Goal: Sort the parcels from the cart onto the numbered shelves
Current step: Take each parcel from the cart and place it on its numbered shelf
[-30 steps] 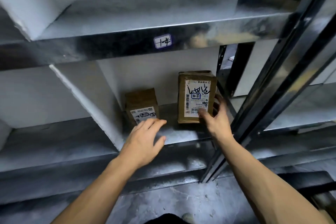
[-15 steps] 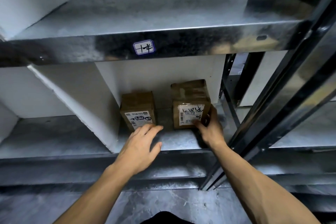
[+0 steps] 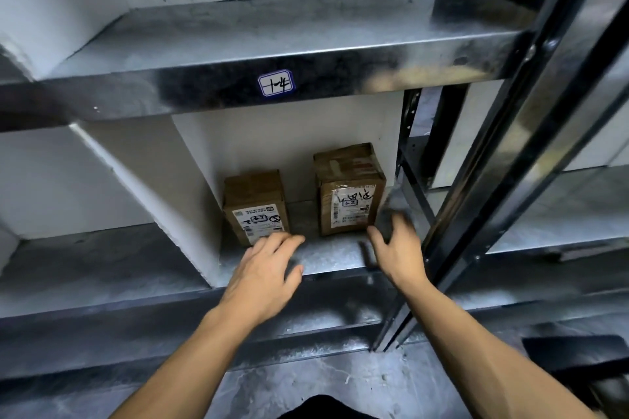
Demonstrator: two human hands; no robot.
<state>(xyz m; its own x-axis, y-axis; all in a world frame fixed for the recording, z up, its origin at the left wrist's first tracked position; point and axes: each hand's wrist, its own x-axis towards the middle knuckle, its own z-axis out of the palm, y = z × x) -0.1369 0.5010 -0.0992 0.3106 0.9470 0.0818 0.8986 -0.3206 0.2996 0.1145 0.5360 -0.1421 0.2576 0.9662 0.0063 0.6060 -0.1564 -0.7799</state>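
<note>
The left parcel (image 3: 253, 194) and the right parcel (image 3: 347, 173) are brown cardboard with white labels scrawled in black, the shelf (image 3: 326, 258) mottled silver-grey, its divider (image 3: 153, 180) white, the sticker (image 3: 275, 83) white with blue border and black handwriting, the upright (image 3: 510, 146) glossy black.

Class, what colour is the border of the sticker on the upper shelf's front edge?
Blue, around a white sticker; the head view shows it best.

1. We see the left hand (image 3: 263, 274) and the right hand (image 3: 396, 248), both bare.
2. The left forearm (image 3: 190, 350) and right forearm (image 3: 476, 333) are uncovered down to the picture's lower edge.
3. Between them at the bottom edge we make out a dark garment (image 3: 320, 408), but we cannot tell its kind.
</note>
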